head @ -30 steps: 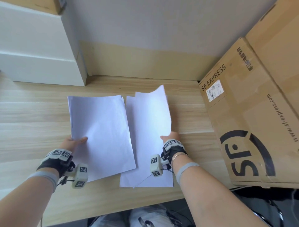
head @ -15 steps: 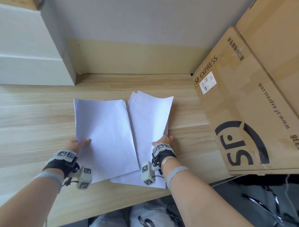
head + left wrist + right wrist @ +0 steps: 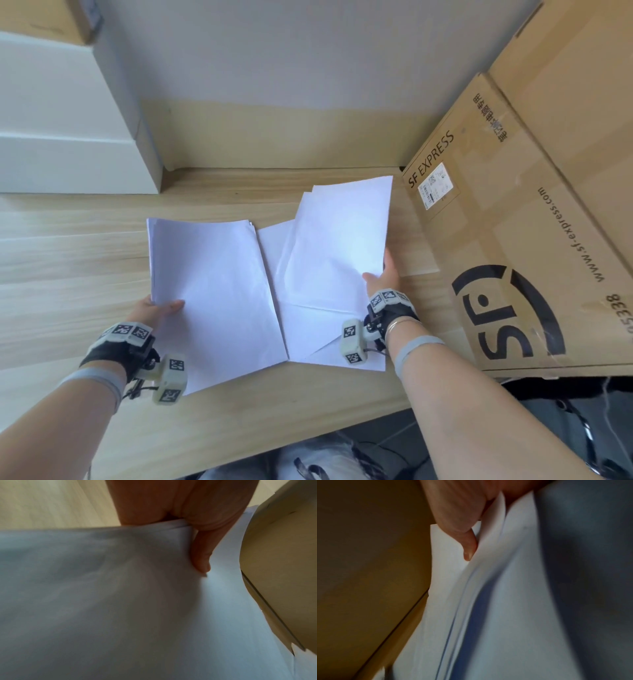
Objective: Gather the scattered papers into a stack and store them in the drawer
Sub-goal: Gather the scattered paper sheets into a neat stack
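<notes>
Two groups of white paper lie on the wooden desk. My left hand pinches the left edge of the left stack, thumb on top; the left wrist view shows the thumb on these sheets. My right hand holds the right edge of the raised right sheets, which lift off a lower sheet still flat on the desk. In the right wrist view a fingertip lies between separated sheets. No drawer shows.
A big SF Express cardboard box leans close on the right, next to my right hand. White boxes stand at the back left. A wall closes the back. The desk's front edge runs just below the papers.
My right hand has moved right and farther back along the paper edge, lifting the right sheets higher. The left hand keeps its grip on the left stack.
</notes>
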The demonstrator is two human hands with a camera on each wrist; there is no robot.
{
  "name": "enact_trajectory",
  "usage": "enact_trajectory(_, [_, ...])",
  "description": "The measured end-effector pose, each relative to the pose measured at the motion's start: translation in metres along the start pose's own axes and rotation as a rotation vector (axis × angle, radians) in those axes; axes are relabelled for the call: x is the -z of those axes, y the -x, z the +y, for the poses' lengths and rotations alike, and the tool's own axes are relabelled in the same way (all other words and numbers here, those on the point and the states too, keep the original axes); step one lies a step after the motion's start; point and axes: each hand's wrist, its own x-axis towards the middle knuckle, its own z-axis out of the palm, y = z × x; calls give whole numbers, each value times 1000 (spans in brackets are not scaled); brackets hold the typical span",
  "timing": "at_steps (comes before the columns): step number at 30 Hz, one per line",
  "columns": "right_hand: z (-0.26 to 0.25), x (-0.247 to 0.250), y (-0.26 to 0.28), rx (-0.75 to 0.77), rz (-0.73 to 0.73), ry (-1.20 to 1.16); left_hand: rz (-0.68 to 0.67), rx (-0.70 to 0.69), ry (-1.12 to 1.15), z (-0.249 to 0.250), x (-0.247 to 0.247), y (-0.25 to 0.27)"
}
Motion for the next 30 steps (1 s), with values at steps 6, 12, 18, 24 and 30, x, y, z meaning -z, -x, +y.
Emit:
enact_trajectory(6, [-21, 29, -26, 35, 103, 11, 8, 9, -15, 6, -2, -2])
enact_trajectory(12, [-41, 32, -36, 41, 88, -71, -4, 21, -63, 13, -15, 4])
enact_trajectory(18, [-29, -15, -22, 37, -107, -16, -56, 61, -47, 16, -31, 5])
enact_trajectory(24, [-6, -57, -3, -15, -265, 121, -63, 17, -147, 23, -49, 13])
enact_trajectory(30, [-2, -66, -3, -5, -484, 533, -42, 10, -191, 22, -57, 10])
